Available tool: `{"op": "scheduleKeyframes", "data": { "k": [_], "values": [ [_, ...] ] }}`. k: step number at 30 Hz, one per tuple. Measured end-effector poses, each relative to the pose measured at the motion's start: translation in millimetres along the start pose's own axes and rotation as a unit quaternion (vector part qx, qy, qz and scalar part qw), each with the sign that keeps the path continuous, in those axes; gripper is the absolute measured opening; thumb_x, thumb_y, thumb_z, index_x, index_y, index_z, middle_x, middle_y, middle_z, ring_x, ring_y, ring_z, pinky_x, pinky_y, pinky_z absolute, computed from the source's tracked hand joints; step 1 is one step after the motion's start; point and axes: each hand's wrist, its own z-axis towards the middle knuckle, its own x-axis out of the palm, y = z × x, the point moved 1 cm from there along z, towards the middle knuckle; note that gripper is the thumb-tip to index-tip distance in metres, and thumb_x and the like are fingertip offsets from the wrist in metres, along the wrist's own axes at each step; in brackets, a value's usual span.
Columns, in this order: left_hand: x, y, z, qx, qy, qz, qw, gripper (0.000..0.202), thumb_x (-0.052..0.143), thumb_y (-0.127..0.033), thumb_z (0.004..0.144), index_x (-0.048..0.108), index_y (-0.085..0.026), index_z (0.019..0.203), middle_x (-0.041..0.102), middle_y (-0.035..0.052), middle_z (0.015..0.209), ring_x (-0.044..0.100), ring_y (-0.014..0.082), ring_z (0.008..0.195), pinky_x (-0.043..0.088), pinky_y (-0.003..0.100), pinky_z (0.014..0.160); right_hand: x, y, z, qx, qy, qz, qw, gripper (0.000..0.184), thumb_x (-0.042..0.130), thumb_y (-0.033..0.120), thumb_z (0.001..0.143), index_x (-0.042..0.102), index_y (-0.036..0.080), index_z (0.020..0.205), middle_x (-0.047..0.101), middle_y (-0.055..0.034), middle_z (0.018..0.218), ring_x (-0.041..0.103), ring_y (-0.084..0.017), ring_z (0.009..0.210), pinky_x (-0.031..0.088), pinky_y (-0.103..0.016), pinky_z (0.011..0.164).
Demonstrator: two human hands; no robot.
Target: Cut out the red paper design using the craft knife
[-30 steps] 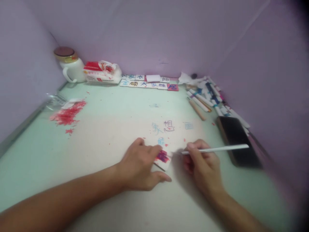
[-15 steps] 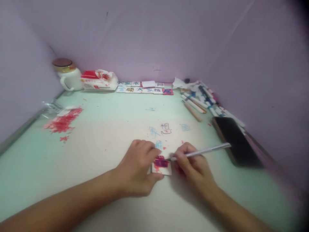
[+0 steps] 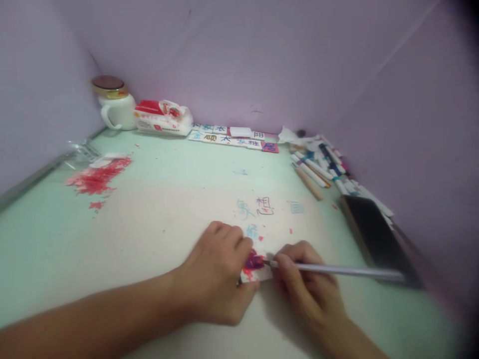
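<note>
My left hand (image 3: 219,271) presses down on a small white block (image 3: 256,267) whose top is stained red and purple, fingers curled over its left side and thumb at its near edge. My right hand (image 3: 305,286) pinches a thin silver carving tool (image 3: 337,269) like a pen, its tip touching the block's coloured top. The handle sticks out to the right, low over the table. Faint blue and purple characters (image 3: 254,207) are inked on the pale table (image 3: 157,209) just beyond the block.
A black phone (image 3: 376,237) lies right of my right hand. Several markers and pens (image 3: 325,164) lie along the right wall. A row of carved character blocks (image 3: 234,138), a tissue pack (image 3: 162,117) and a lidded white mug (image 3: 116,102) line the back. Red shavings (image 3: 97,177) lie at left.
Both hands and the block drew slightly nearer me. The tool's tip went from beside the block onto its coloured top, and the handle swung lower to the right.
</note>
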Motion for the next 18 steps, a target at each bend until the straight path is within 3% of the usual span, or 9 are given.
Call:
{"op": "scheduleKeyframes", "data": {
  "k": [4, 9, 18],
  "values": [
    [1.3, -0.7, 0.5, -0.007, -0.001, 0.014, 1.000, 0.018, 0.054, -0.029, 0.074, 0.057, -0.013, 0.083, 0.049, 0.0072, 0.076, 0.043, 0.0214, 0.071, 0.037, 0.040, 0.073, -1.3, -2.9, -0.1, -0.001, -0.002, -0.013, 1.000, 0.025, 0.048, 0.030, 0.095, 0.050, 0.022, 0.071, 0.046, 0.0057, 0.053, 0.038, -0.010, 0.044, 0.028, -0.025, 0.042],
    [1.8, -1.1, -0.4, -0.013, 0.010, 0.023, 1.000, 0.016, 0.053, -0.029, 0.074, 0.056, -0.014, 0.079, 0.049, 0.0064, 0.075, 0.042, 0.0207, 0.071, 0.036, 0.038, 0.073, -2.6, -5.6, 1.1, -0.064, 0.029, -0.035, 0.997, 0.022, 0.048, 0.023, 0.094, 0.051, 0.022, 0.073, 0.046, 0.0060, 0.057, 0.041, -0.008, 0.046, 0.032, -0.021, 0.043],
    [2.7, -0.7, 0.5, -0.013, 0.015, 0.031, 0.999, 0.013, 0.052, -0.028, 0.073, 0.053, -0.015, 0.075, 0.049, 0.0054, 0.075, 0.042, 0.0199, 0.071, 0.036, 0.037, 0.074, 4.0, -2.9, -2.8, -0.068, 0.014, -0.031, 0.997, 0.018, 0.046, 0.022, 0.095, 0.050, 0.023, 0.077, 0.048, 0.0067, 0.062, 0.040, -0.009, 0.049, 0.032, -0.022, 0.047]
  ]
}}
